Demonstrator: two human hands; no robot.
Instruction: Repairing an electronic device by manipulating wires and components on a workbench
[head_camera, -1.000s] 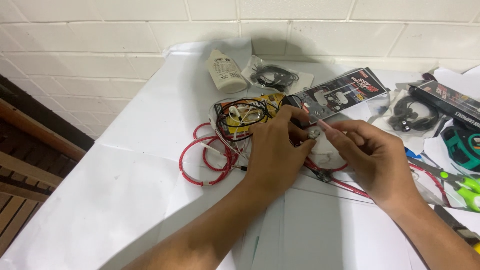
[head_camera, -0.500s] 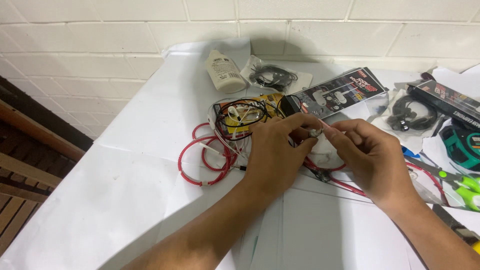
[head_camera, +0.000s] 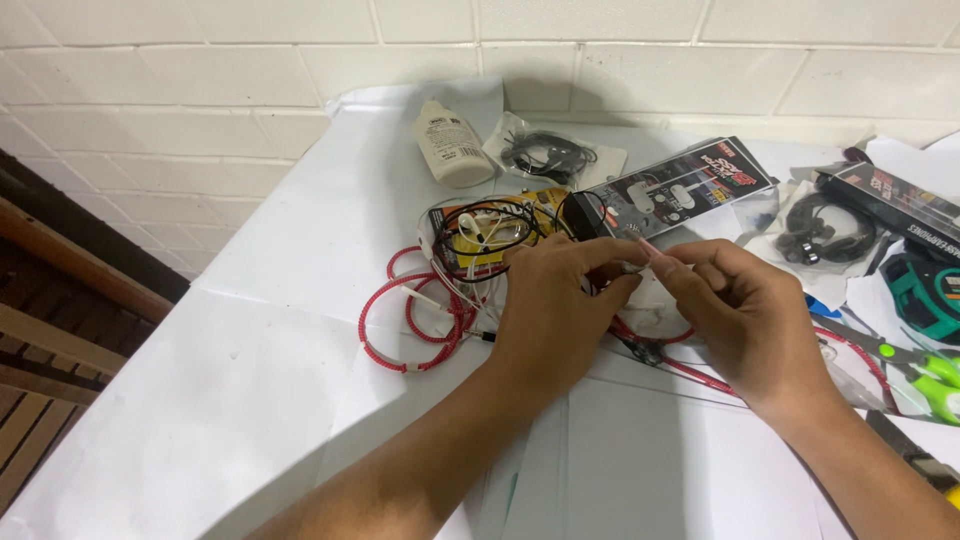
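White bottle (head_camera: 452, 145), bagged black earphones (head_camera: 548, 153), green-handled scissors (head_camera: 925, 375), teal tape measure (head_camera: 925, 290)

It looked like a makeshift home workbench — a table (head_camera: 230, 400) covered in white paper, pushed against a painted block wall (head_camera: 620, 50). Coiled red cable (head_camera: 410, 320) lay left of the fingers, packaged earphones (head_camera: 550, 155) beyond them, scissors (head_camera: 925, 370) off right — hobby electronics clutter.
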